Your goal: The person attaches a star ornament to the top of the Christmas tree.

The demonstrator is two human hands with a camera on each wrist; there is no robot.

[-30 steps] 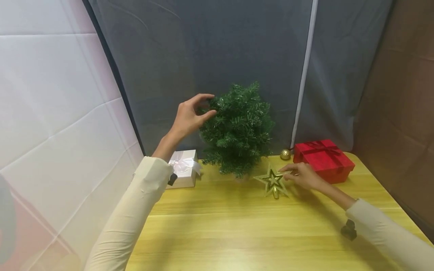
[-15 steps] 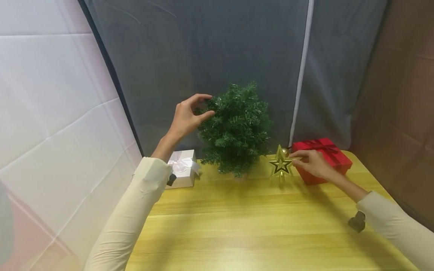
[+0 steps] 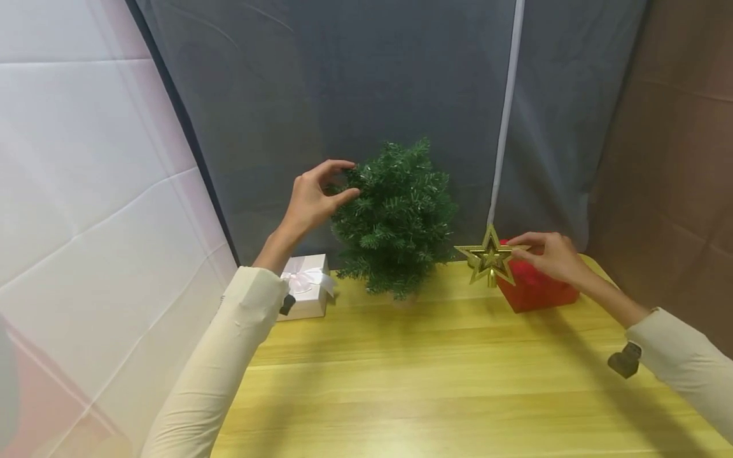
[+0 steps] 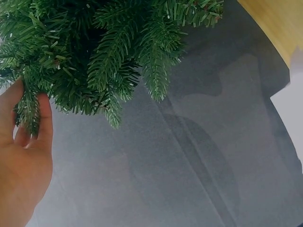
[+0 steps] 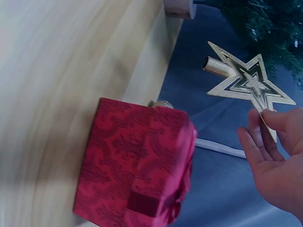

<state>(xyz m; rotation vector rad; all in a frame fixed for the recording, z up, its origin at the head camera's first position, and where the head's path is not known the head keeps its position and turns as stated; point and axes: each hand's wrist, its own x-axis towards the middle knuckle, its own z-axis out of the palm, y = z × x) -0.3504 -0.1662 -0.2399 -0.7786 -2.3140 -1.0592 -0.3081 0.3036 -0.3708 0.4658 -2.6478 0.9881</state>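
Note:
A small green artificial Christmas tree (image 3: 395,216) stands at the back of the wooden table. At its upper left my left hand (image 3: 314,196) holds a branch; in the left wrist view the thumb and fingers curve round a drooping sprig (image 4: 30,111). My right hand (image 3: 552,256) pinches one point of a gold star tree topper (image 3: 490,259) between thumb and fingers. The star hangs above the table with its tube-shaped socket (image 5: 218,67) pointing down, overlapping the red gift box in the head view.
Behind the star sits a red gift box (image 3: 541,289) with a dark red ribbon, a gold bauble (image 5: 163,104) beside it. Left of the tree is a white gift box (image 3: 309,305) with a pale bow. Grey cloth (image 3: 401,76) hangs behind, with fabric walls on both sides.
My right hand has raised the star off the tabletop and carried it up and to the right, in front of the red box. My left hand stays at the same branch.

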